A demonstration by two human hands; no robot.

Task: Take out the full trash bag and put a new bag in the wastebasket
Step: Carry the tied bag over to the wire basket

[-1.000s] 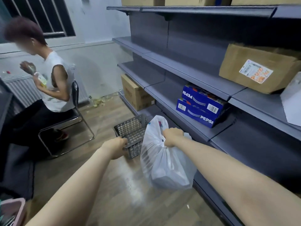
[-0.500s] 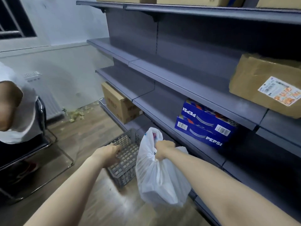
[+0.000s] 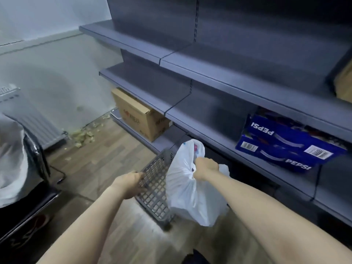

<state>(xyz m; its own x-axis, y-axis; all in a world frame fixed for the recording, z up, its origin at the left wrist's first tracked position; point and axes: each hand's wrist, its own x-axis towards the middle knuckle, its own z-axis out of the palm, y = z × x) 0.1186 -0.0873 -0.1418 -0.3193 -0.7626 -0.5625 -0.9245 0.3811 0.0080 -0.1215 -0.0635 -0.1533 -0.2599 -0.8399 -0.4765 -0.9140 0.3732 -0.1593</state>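
A full white trash bag [image 3: 192,195] hangs beside the grey mesh wastebasket [image 3: 155,187], which stands on the wood floor by the bottom shelf. My right hand [image 3: 204,167] grips the gathered neck of the bag and holds it up, to the right of the basket. The bag's loose top flaps above my fist and some coloured contents show inside. My left hand [image 3: 131,182] holds the near left rim of the wastebasket. The bag hides the inside of the basket.
Grey metal shelving [image 3: 219,77] runs along the right, with blue Pepsi cartons [image 3: 285,147] and a cardboard box [image 3: 139,117] on low shelves. A seated person on a black chair [image 3: 36,155] is at the left. Debris [image 3: 83,134] lies by the wall radiator.
The view has swung right and moved closer to the shelves. The bag stays in my right hand, now more to the right of the basket. My left hand stays on the basket rim.
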